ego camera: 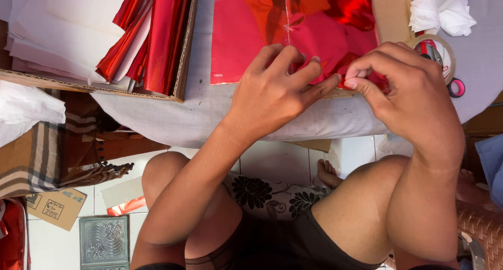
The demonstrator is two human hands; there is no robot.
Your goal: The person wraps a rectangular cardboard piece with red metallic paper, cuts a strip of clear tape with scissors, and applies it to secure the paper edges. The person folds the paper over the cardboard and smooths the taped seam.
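A shiny red foil sheet [251, 34] lies on the table's grey cloth [209, 107], over a piece of cardboard. My left hand [272, 92] presses flat on the sheet's near edge, fingers spread. My right hand [408, 92] pinches a small fold of the red foil [361, 80] between thumb and fingertips at the table's near edge. The two hands almost touch at their fingertips.
A cardboard box [183, 55] at the left holds white sheets and rolled red foil. A tape roll [443, 52], scissors with pink handles [456, 87] and crumpled white tissue [443, 13] lie at the right. Below are my bare knees, a tiled floor and a small carton [55, 208].
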